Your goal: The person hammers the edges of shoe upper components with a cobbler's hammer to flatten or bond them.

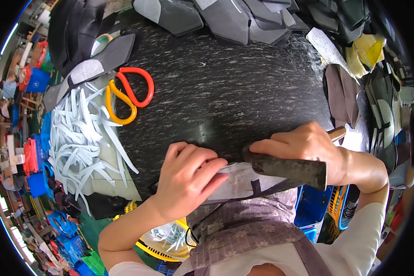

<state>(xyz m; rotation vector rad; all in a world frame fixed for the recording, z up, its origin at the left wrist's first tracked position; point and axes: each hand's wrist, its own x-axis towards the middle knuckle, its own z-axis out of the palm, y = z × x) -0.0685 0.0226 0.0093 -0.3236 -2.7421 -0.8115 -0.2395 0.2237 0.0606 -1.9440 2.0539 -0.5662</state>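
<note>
My right hand (pixel 296 142) is closed round a hammer (pixel 290 170), whose long, worn dark metal head lies across the near table edge. A stub of its wooden handle shows beyond my wrist. Under the head is a flat grey shoe upper piece (pixel 237 181) with a pale lining and a small black tab, lying along the edge in front of my apron. My left hand (pixel 186 177) holds its left part down with bent fingers, thumb side toward the hammer. The fingers cover that end of the piece.
Scissors (pixel 132 94) with red and yellow handles lie beside a heap of pale strips (pixel 80 138) at left. Grey cut pieces (pixel 225 20) pile along the far edge. Brown pieces (pixel 341 94) and yellow material (pixel 364 53) lie at right. A yellow basket (pixel 158 253) stands below the table.
</note>
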